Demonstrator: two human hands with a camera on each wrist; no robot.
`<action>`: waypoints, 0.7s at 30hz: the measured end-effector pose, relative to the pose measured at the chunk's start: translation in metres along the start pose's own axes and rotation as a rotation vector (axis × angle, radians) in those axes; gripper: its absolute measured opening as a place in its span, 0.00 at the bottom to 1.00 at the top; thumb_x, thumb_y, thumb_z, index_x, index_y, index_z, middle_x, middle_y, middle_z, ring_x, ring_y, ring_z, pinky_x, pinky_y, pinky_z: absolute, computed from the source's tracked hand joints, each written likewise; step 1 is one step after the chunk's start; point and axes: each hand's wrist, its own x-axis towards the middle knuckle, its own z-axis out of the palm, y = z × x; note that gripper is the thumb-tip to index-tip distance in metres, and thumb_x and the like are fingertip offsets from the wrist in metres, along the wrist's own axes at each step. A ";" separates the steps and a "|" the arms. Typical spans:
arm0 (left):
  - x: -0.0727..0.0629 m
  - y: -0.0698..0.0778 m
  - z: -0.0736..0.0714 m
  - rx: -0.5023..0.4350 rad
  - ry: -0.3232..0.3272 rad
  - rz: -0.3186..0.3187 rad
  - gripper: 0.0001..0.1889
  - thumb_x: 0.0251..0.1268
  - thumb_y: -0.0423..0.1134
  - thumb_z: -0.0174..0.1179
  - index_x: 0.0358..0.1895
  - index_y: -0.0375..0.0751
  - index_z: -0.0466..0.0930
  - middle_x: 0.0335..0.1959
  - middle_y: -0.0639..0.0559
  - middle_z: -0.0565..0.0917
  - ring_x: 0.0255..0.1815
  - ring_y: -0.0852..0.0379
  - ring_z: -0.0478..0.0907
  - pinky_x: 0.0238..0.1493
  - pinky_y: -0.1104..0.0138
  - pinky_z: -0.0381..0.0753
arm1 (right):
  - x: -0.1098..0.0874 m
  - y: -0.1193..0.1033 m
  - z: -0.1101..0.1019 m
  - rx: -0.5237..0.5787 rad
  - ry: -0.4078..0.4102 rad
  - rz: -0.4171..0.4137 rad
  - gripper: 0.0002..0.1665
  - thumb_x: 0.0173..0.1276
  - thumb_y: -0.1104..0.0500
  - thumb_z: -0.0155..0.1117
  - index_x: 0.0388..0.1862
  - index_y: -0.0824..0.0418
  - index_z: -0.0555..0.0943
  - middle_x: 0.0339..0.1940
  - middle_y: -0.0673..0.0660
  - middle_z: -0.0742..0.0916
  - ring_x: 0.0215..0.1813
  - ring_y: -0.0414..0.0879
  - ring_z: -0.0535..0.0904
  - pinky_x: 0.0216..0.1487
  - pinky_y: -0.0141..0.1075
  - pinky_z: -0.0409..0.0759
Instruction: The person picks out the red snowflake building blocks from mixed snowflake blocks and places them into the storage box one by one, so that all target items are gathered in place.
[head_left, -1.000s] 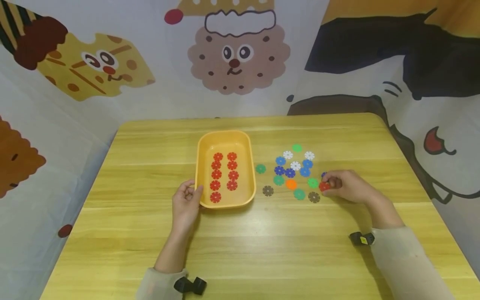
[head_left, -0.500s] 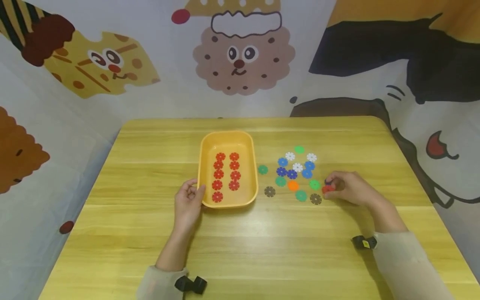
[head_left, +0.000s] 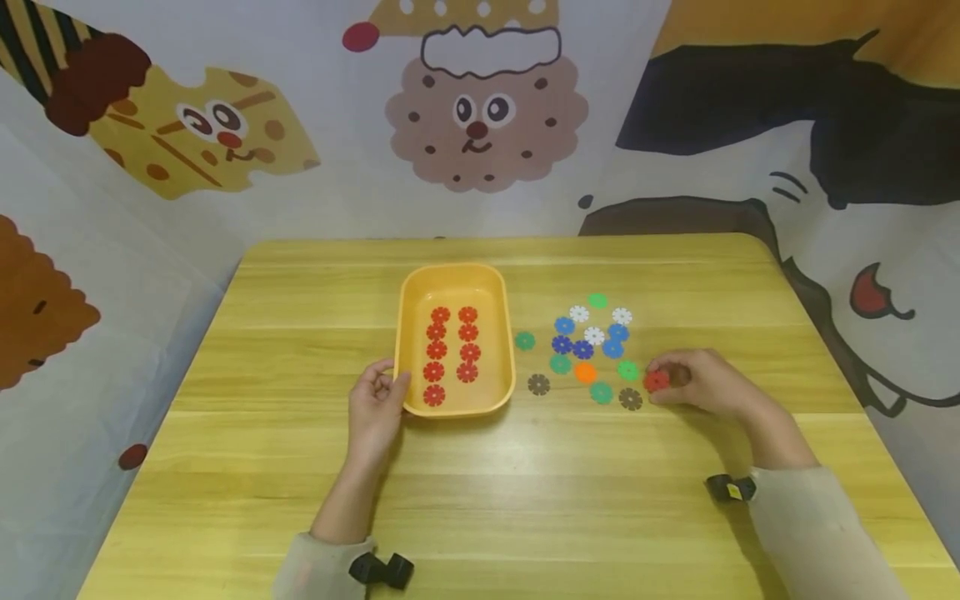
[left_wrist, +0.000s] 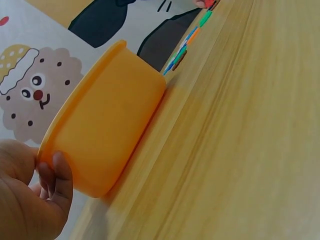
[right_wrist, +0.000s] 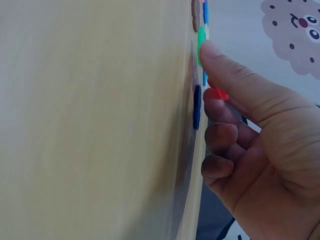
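In the head view, my left hand [head_left: 377,406] grips the near left corner of a yellow-orange plastic tray [head_left: 455,407]. Its thumb lies over the rim, and the left wrist view shows curled fingers against the outer wall. Two columns of red snowflake discs [head_left: 433,372] lie inside the tray. At the right end of the loose pieces, my right hand [head_left: 707,385] pinches a red snowflake disc [head_left: 657,381] between thumb and index finger. Below that hand, a dark blue disc [right_wrist: 197,107] lies on the table in the right wrist view; the head view hides it.
Right of the tray lie several loose discs, among them a white disc [head_left: 594,336], an orange disc [head_left: 585,372], a green disc [head_left: 525,340] and a brown disc [head_left: 631,399]. The wooden table [head_left: 480,500] ends at a printed cloth backdrop [head_left: 330,208].
The dark blue disc by my right fingers, visible earlier, is now out of sight in the head view. The right hand with the red disc has shifted slightly; the left keeps its hold.
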 end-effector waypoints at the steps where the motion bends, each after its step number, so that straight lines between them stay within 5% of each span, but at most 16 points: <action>1: 0.000 0.000 0.000 0.002 -0.001 -0.001 0.16 0.74 0.33 0.59 0.61 0.33 0.74 0.36 0.40 0.77 0.29 0.52 0.80 0.26 0.69 0.87 | 0.001 -0.001 0.001 0.003 0.012 -0.001 0.22 0.57 0.53 0.81 0.48 0.58 0.86 0.31 0.47 0.84 0.29 0.41 0.72 0.30 0.32 0.75; 21: 0.002 -0.002 0.001 0.009 0.015 -0.010 0.16 0.74 0.34 0.59 0.60 0.34 0.75 0.36 0.40 0.78 0.28 0.52 0.79 0.25 0.69 0.86 | 0.042 -0.041 0.022 0.084 0.087 -0.065 0.18 0.59 0.53 0.80 0.45 0.54 0.84 0.24 0.50 0.77 0.27 0.46 0.69 0.25 0.33 0.71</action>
